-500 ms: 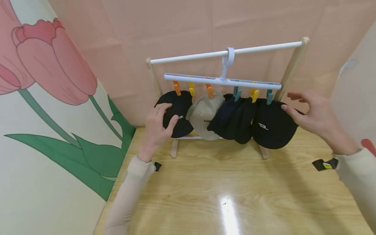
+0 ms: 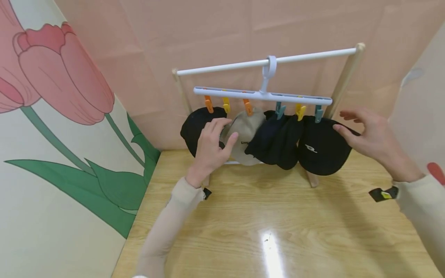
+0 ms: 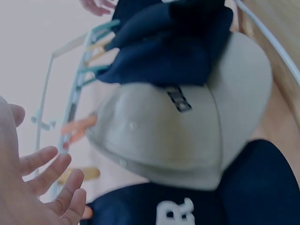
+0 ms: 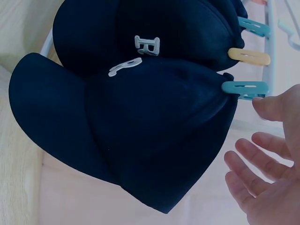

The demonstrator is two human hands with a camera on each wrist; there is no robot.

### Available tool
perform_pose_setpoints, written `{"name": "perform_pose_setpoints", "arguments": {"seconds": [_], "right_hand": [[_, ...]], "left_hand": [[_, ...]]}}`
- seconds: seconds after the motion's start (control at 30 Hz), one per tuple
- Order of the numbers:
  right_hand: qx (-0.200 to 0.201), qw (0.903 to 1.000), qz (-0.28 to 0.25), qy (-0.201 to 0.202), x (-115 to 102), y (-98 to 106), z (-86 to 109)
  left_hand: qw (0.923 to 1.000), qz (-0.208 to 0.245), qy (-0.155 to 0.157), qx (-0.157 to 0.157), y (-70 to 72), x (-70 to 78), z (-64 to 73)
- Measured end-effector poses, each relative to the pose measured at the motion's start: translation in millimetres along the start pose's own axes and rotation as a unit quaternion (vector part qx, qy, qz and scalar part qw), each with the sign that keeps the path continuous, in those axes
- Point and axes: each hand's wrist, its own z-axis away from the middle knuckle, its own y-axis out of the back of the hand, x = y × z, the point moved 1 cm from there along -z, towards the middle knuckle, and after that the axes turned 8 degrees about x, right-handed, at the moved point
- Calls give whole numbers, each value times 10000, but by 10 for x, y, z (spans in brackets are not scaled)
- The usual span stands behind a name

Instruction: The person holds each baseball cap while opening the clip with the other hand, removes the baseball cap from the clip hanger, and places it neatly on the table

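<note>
Several caps hang by small clips from a pale hanger (image 2: pixel 240 93) hooked on a white bar. My left hand (image 2: pixel 213 148), fingers spread and loosely bent, is before the left black cap (image 2: pixel 192 129) and the beige cap (image 2: pixel 250 127), hiding parts of both. In the left wrist view it holds nothing, beside an orange clip (image 3: pixel 79 125) and the beige cap (image 3: pixel 154 126). Dark caps (image 2: pixel 271 139) overlap in the middle. My right hand (image 2: pixel 375 135) is by the right black cap (image 2: pixel 325 150); in the right wrist view its fingers hold nothing, near a teal clip (image 4: pixel 246 88).
The white bar (image 2: pixel 222 67) rests on wooden posts (image 2: pixel 344 81) with feet on the wood-grain table (image 2: pixel 236 224). A pink cloth (image 2: pixel 174 31) hangs behind. At left stands a panel with printed tulips (image 2: pixel 66 77); a pale wall (image 2: pixel 424 96) stands at right.
My left hand has moved right, from in front of the left black cap toward the beige cap. The right hand stays nearly still beside the right black cap.
</note>
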Motion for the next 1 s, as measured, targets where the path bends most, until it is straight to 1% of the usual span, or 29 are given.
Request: {"name": "perform_pose_setpoints", "arguments": {"seconds": [0.07,0.17,0.37,0.57,0.8,1.0], "right_hand": [[-78,10000,10,-61,7,1,7],[-103,9999,3,-48,12,2,20],[-30,10000,-22,66,44,-10,34],[54,9999,-90,88,68,-5,60],[-180,9998,9,-60,88,0,72],[-234,9997,-73,29,113,-42,53]], "left_hand": [[10000,52,-28,-31,-52,51,-35],[9999,119,-47,-48,-116,106,-77],[9990,431,-74,-77,-200,186,-140],[9974,701,-105,-159,-264,255,-184],[9965,778,-136,-275,-338,322,-221],[9951,890,-270,-329,-425,389,-257]]}}
